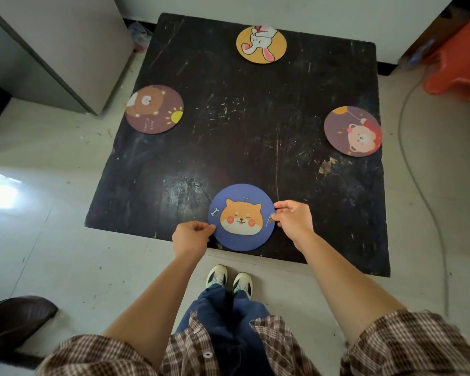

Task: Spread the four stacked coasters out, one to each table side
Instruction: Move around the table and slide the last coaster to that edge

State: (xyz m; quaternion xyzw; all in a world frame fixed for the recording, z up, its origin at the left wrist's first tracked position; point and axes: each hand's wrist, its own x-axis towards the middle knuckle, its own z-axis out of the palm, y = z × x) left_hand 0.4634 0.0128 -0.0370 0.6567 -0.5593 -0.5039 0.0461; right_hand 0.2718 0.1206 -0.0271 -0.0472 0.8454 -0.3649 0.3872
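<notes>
A blue coaster with an orange dog face point(241, 217) lies at the near edge of the black square table point(242, 137), slightly overhanging it. My left hand point(192, 237) pinches its left rim and my right hand point(292, 218) pinches its right rim. An orange rabbit coaster point(261, 44) lies at the far side. A purple bear-and-sun coaster point(154, 109) sits at the left side, partly over the edge. A purple coaster with a pink bear point(352, 131) sits at the right side.
A grey cabinet point(52, 50) stands left of the table. An orange plastic stool point(459, 58) and a grey cable point(418, 172) are on the floor to the right. A dark object point(14, 321) lies at the lower left. My feet point(228, 280) stand just before the table.
</notes>
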